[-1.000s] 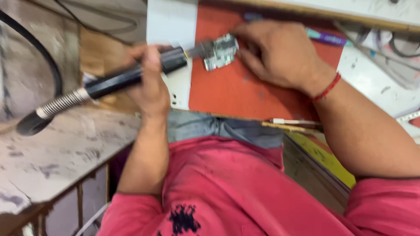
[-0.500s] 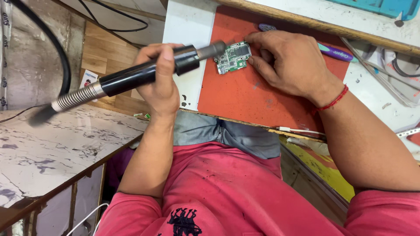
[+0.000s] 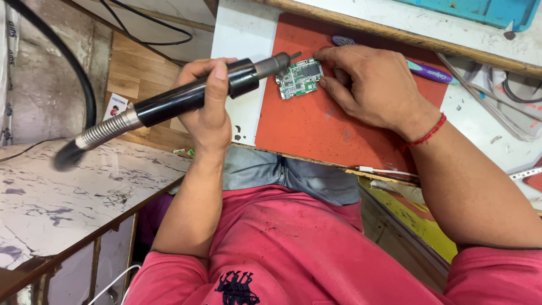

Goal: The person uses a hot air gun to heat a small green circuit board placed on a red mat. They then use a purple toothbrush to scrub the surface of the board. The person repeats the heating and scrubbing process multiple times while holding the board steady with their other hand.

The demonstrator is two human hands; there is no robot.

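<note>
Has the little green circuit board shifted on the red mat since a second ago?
Cannot tell: the circuit board sits near the red mat's upper left throughout; the camera itself moved.

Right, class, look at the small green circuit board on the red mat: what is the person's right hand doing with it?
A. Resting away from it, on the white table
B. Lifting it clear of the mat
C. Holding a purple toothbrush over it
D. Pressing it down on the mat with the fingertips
D: the right hand has its fingertips on the edge of the small green circuit board, which lies flat on the red mat.
</note>
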